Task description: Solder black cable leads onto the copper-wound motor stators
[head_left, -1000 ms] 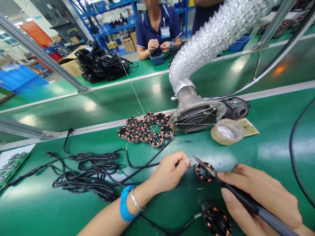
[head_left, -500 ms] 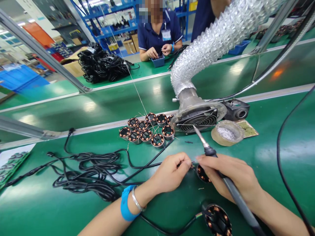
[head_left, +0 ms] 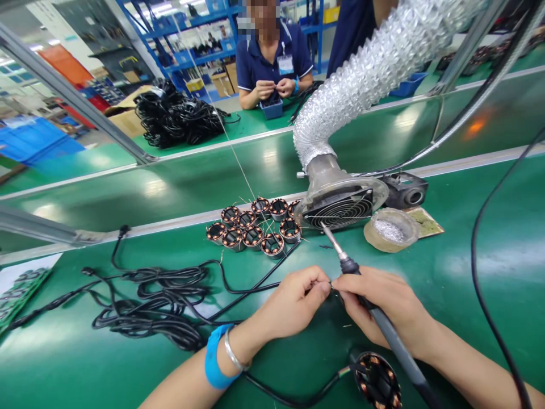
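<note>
My left hand (head_left: 298, 301), with a blue band and a silver bangle at the wrist, pinches the end of a black cable and its thin wires. My right hand (head_left: 383, 307) holds a soldering iron (head_left: 394, 335), its metal tip pointing up and left toward the fan. The fingertips of both hands nearly meet at the wires. Behind my right hand, the copper-wound ring seen earlier is hidden. Another copper-wound stator (head_left: 377, 380) with a cable attached lies near the front edge of the view.
Several stators (head_left: 253, 236) stand behind my hands. Coiled black cables (head_left: 153, 307) lie at left. A fan (head_left: 343, 210) under a foil duct (head_left: 361, 79) and a round dish (head_left: 390, 230) are at right. A person (head_left: 275, 62) works across the bench.
My right hand has shifted slightly left with the iron, closer to my left fingertips, and now covers the ring that showed between the hands. The person opposite has brought both hands together.
</note>
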`<state>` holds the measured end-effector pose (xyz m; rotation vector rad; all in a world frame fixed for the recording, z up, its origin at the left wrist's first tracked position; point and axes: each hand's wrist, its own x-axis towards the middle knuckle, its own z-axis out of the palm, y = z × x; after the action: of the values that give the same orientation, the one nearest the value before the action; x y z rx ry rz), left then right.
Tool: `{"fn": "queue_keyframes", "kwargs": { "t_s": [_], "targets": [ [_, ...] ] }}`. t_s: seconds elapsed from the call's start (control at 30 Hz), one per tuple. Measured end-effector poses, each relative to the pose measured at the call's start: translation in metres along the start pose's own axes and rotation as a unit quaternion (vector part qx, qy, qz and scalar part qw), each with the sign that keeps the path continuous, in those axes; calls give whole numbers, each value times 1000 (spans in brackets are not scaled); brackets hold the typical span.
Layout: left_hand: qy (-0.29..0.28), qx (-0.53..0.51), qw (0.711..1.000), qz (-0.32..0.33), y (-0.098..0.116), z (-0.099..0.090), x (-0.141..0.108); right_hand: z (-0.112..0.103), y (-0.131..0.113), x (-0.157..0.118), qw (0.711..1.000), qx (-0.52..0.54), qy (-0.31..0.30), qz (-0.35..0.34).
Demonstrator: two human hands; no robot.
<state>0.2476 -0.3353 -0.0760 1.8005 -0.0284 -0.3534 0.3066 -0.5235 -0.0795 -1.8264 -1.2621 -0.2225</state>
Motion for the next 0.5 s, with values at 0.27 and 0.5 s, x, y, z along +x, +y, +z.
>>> {"fn": "queue_keyframes", "kwargs": {
  "t_s": [0.27, 0.5],
  "targets": [
    [23, -213, 971, -101, -2, 17, 3, -4, 2, -8, 997, 27, 3, 68],
    [83, -220, 965, -119, -1, 28, -2, 7, 8, -11, 996, 2, 45, 74]
  ]
}}
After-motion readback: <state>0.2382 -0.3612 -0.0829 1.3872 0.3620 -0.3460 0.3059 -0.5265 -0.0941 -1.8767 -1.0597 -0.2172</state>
